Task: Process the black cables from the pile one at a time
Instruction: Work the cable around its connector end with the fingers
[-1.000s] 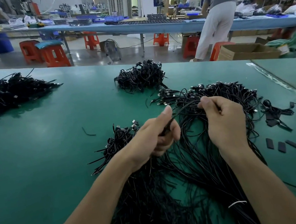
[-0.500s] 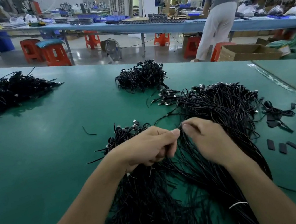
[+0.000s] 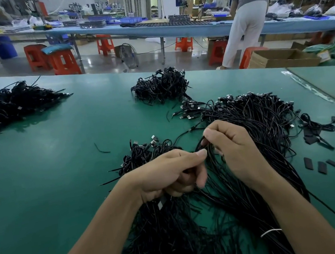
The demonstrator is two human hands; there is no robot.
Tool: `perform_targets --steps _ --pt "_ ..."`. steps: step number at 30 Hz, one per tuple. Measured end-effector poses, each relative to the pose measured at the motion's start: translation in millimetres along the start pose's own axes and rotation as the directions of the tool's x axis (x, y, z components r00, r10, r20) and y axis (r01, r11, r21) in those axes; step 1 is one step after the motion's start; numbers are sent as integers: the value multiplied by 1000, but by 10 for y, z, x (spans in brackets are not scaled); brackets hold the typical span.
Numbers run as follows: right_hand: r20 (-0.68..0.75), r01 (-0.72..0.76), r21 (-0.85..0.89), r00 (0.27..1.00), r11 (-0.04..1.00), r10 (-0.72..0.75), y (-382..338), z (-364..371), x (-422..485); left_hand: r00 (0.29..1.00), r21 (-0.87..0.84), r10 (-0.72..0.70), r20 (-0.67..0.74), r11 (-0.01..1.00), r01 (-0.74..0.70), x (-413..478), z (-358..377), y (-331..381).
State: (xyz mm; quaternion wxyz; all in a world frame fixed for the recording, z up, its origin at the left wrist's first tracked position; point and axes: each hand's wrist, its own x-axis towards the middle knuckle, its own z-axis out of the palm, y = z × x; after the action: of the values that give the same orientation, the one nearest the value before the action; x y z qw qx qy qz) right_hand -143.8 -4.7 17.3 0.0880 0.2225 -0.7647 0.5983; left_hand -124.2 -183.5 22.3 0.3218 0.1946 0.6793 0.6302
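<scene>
Separation of one cable was the step in hand, we judged: our right hand pinched a single black cable at the edge of the pile, which lay on the green table under both wrists, while our left hand curled round loose strands. Freeing it would call for a steady pull. Our fingers hid the contact, and the pile's near end ran out of frame
</scene>
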Motion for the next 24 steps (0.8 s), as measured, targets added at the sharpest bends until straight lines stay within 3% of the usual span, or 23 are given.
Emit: perform_targets --steps 2,5,9,11,14,17,19,24 --pt "33 -16 73 999 997 13 23 6 16 997 -102 65 31 993 -62 -1 37 30" --pt "186 -126 126 977 984 102 87 31 -29 976 -284 203 -73 934 -215 44 71 109" --pt "337 -213 -177 904 961 263 136 60 -136 874 -519 238 -424 727 -449 182 -16 157" --pt "394 -174 -231 883 957 255 77 61 -191 787 -475 196 -585 703 -529 238 -73 103" --pt "325 -112 -199 929 973 174 -56 41 -218 711 -157 219 -668 893 -422 258 -61 -21" --pt "155 -85 -175 981 981 112 -115 36 -173 836 110 191 -515 982 -156 195 48 -79" --pt "56 -72 -154 995 985 82 -133 24 -129 899 87 147 -412 989 -122 151 116 -47" --pt "-110 -54 -59 993 997 47 -94 -17 -76 951 -33 54 -306 997 -67 74 142 -12"
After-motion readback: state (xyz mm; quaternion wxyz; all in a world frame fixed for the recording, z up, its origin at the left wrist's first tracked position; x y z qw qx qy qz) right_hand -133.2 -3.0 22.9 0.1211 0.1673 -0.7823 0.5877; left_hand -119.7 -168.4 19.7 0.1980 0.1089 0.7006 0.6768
